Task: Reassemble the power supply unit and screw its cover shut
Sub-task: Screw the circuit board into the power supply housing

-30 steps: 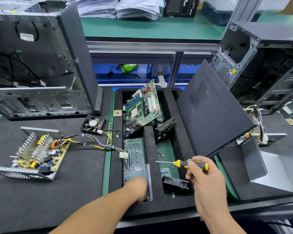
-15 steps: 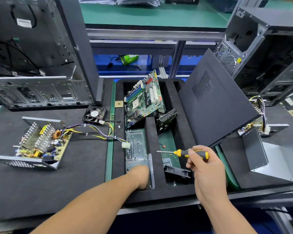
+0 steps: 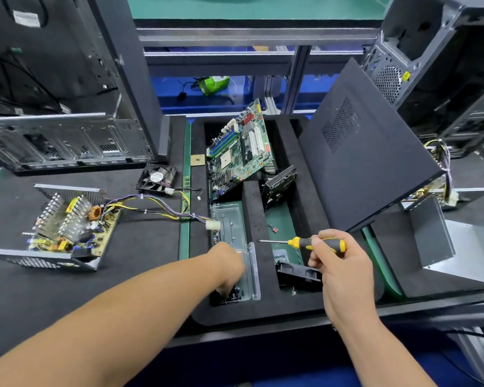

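The open power supply lies on the black mat at the left, its circuit board and heat sinks bare. Its cable bundle runs right to a white connector. A grey bent metal cover stands at the right. My left hand reaches down into a clear plastic box in the foam tray; its fingertips are hidden among small dark parts. My right hand grips a yellow and black screwdriver, tip pointing left, above the tray.
The black foam tray holds a tilted motherboard and a drive. A black side panel leans over its right side. A loose fan lies behind the power supply. Open computer cases stand at the back left and back right.
My left hand has dipped a little deeper into the clear box. My right hand keeps the screwdriver in about the same spot. The view has tilted slightly.
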